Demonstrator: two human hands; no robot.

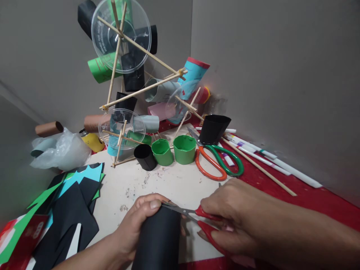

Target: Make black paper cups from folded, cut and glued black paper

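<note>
My left hand (140,217) is wrapped around a black paper-covered tube (159,243) at the bottom middle, its thumb near the tube's top edge. In my right hand (236,221) is a pair of scissors with red handles (206,234). The parted blades lie at the tube's upper rim, close to my left thumb. Just beyond, on the pale board, stand a short black cup-like tube (145,157) and two green paper cups (162,152). A larger pair of scissors with orange and green handles (212,168) rests behind my right hand, next to a taller black tube (213,129).
A wheel of clear plastic discs, wooden sticks and paper tubes (120,35) rises at the back. Paper scraps (75,202) lie left, beside a crumpled plastic bag (71,150). White markers (261,153) and a wooden stick (264,170) lie right on red cloth. Grey walls stand behind.
</note>
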